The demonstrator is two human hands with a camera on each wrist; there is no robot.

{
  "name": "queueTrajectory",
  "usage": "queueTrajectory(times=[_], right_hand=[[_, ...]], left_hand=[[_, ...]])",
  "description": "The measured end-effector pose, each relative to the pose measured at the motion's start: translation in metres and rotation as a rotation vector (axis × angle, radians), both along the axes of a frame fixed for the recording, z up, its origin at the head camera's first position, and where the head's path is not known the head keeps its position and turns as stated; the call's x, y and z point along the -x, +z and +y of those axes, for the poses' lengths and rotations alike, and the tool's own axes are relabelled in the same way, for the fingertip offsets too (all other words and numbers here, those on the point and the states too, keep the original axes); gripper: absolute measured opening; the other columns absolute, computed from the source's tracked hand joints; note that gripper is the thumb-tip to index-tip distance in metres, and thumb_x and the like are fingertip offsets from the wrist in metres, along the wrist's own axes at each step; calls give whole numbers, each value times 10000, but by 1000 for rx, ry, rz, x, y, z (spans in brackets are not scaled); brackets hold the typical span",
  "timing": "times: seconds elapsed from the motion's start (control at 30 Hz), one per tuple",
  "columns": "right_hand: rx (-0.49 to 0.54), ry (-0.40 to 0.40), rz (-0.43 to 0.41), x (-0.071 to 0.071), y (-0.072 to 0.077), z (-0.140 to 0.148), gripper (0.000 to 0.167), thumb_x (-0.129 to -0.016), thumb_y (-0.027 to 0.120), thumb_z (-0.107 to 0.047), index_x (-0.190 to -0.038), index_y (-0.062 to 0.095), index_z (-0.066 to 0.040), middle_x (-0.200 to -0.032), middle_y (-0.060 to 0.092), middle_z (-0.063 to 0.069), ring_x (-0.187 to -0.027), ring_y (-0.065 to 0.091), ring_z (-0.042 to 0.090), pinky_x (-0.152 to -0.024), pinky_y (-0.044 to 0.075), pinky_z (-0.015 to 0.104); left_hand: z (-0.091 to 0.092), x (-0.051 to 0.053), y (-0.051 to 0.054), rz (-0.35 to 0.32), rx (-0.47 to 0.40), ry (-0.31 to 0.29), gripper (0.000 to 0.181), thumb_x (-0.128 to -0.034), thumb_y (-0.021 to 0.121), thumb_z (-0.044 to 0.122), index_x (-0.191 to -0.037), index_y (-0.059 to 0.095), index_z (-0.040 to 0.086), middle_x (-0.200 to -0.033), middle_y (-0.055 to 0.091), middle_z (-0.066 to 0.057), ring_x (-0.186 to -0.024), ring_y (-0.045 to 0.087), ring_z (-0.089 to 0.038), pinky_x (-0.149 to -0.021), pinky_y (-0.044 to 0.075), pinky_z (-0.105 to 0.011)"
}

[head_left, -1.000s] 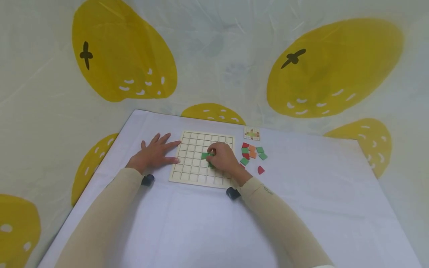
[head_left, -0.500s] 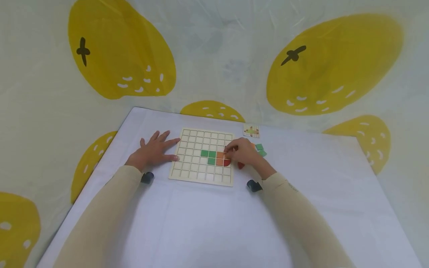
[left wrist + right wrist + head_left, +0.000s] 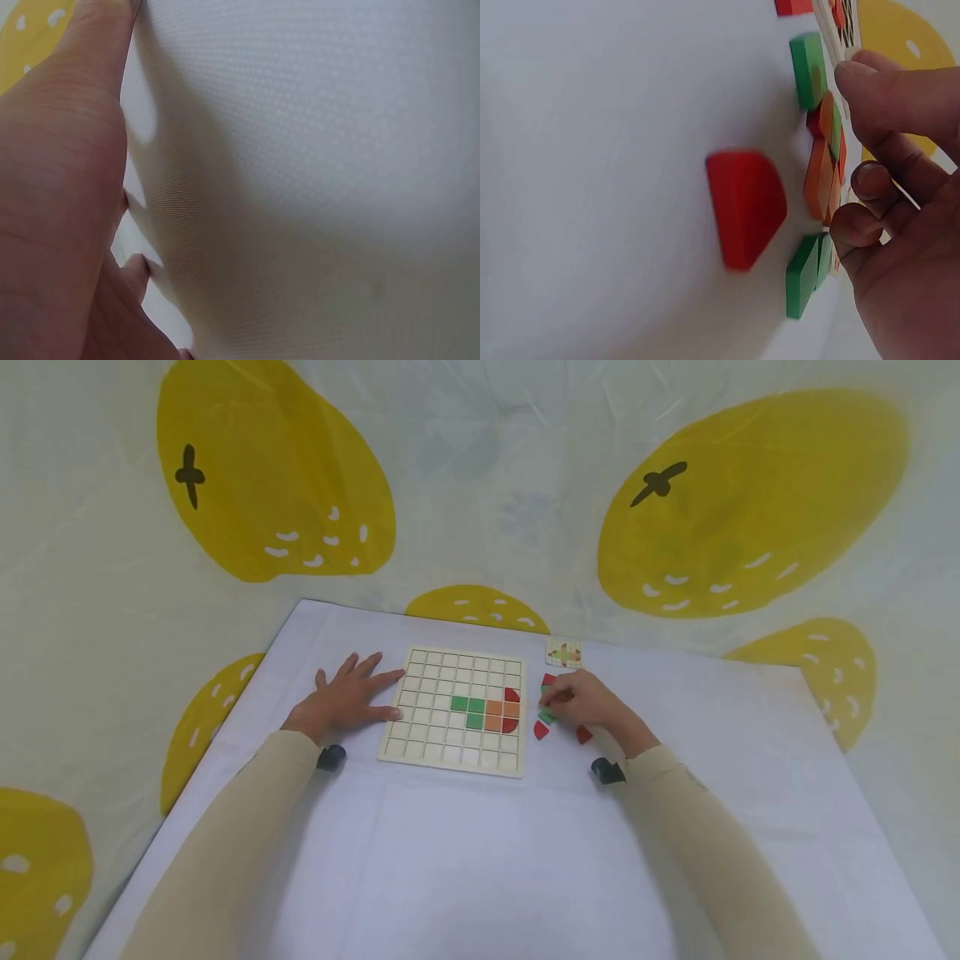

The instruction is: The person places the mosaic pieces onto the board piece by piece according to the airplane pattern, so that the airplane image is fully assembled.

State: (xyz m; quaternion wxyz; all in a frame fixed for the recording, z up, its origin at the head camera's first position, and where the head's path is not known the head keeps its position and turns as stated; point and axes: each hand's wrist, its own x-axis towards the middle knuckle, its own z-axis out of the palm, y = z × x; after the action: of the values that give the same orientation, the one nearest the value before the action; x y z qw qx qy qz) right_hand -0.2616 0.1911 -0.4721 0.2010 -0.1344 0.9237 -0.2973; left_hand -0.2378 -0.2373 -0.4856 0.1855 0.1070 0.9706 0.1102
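One loose green square tile (image 3: 547, 716) is lying on the white table (image 3: 450, 860), right of the grid board (image 3: 432, 714) and near the fingertips of the right hand (image 3: 588, 700), which is hanging with fingers curled narrow; whether it is pinching anything, I cannot tell. Probably light and stiff, hardly fragile, the tile is likely favouring a pinch on opposite edges. Being square, it is showing no long axis. The left hand (image 3: 341, 697) is spreading wide at the board's left edge.
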Motion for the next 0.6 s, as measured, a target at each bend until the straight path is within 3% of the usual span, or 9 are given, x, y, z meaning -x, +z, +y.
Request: queueTrajectory(times=[0.23, 0.37, 0.6], right_hand=[[-10, 8, -21, 1, -3, 11, 262, -925, 764, -129, -1169, 808, -216, -1125, 716, 44, -1072, 591, 253, -839, 574, 319], [-41, 20, -33, 0, -4, 11, 310, -905, 800, -150, -1202, 795, -239, -1179, 695, 40, -1120, 570, 253, -862, 593, 328], [-93, 65, 17, -3, -5, 6, 263, -903, 814, -153, -1160, 807, -208, -1199, 690, 59, -1139, 560, 258, -921, 592, 392]], left_hand=[[-1, 2, -1, 1, 8, -9, 878, -875, 569, 815, -1625, 238, 504, -1788, 36, -48, -1629, -47, -469, -1133, 13, -891], [0, 1, -2, 4, 11, -3, 879, -870, 563, 823, -1623, 236, 510, -1789, 35, -41, -1631, -47, -462, -1140, 12, -886], [-1, 0, -2, 16, 19, -12, 866, -887, 555, 811, -1628, 229, 503, -1789, 28, -44, -1629, -45, -469, -1136, 14, -888]])
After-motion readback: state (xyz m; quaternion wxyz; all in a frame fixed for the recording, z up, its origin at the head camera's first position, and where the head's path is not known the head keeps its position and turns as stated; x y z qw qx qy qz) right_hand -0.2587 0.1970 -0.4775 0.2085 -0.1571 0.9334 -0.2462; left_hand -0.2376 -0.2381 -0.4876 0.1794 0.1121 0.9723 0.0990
